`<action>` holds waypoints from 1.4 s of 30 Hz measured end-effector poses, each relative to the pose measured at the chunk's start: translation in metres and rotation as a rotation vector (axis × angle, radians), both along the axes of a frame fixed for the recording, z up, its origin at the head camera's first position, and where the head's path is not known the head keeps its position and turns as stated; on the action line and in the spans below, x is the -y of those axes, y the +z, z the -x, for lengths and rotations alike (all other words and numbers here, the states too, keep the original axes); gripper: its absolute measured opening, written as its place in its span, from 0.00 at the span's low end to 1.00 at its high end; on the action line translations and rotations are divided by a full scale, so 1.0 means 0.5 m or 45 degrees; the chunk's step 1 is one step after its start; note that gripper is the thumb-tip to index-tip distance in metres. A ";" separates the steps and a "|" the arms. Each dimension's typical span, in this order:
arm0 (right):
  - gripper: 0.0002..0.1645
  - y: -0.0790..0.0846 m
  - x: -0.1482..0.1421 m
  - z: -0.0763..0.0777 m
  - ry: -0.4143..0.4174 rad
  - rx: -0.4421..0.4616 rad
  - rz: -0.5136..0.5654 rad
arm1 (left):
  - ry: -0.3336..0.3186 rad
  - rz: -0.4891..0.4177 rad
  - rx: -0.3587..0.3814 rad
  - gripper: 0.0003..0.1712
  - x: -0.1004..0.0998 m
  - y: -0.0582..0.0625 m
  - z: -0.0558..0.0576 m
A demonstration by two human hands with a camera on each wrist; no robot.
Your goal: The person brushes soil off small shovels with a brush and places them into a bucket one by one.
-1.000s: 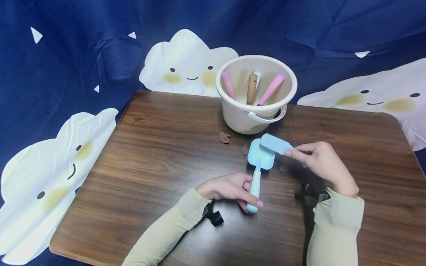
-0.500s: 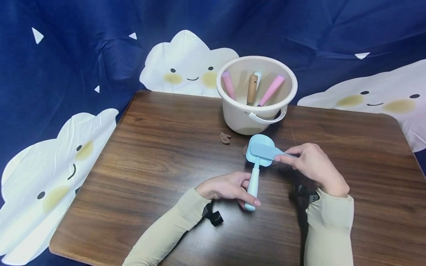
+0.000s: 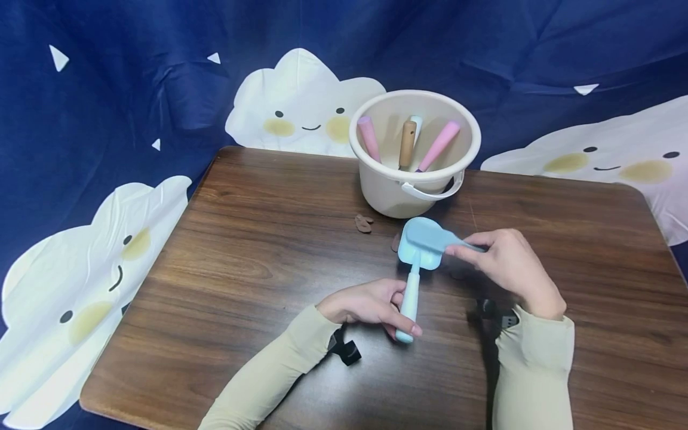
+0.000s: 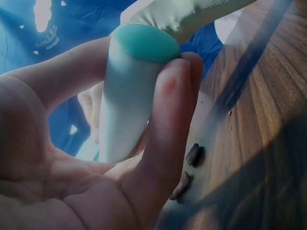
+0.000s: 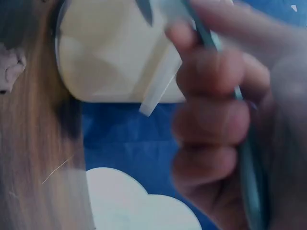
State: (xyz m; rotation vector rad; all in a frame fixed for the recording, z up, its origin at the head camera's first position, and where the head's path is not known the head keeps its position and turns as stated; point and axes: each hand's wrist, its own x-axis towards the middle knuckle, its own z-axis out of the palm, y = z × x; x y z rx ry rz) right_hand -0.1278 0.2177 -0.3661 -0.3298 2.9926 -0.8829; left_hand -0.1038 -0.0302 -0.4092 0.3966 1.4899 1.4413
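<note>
My left hand (image 3: 371,303) grips the pale blue handle of a small toy shovel (image 3: 410,298), thumb laid along it. The shovel's square, light blue head points away toward the bucket. In the left wrist view the shovel handle (image 4: 127,100) has a green end cap, with fingers curled around it. My right hand (image 3: 507,263) pinches a flat light blue spatula (image 3: 430,237), whose broad blade overlaps the shovel head. Its thin handle (image 5: 253,187) runs behind the curled fingers in the right wrist view. Both tools are over the table.
A cream bucket (image 3: 392,194) with a white handle stands at the back, holding pink, brown and white tool handles. Brown clay-like bits (image 3: 363,223) lie before it, and another piece (image 3: 396,242) sits by the shovel head. Behind the wooden table (image 3: 242,251) hangs a blue cloud-print curtain.
The spatula has swung left and slightly down across the shovel head, the right hand shifting left with it; its blade tilts a little differently now. The left hand has barely moved.
</note>
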 end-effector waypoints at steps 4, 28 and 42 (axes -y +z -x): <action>0.18 0.008 0.013 -0.002 0.102 0.245 0.013 | 0.008 0.008 -0.015 0.19 0.001 0.002 0.002; 0.27 -0.006 -0.018 0.006 -0.160 -0.077 -0.059 | -0.033 0.008 -0.025 0.15 0.002 -0.004 0.003; 0.22 0.016 -0.009 -0.011 0.014 0.236 -0.085 | 0.039 0.032 -0.081 0.17 0.009 0.003 0.007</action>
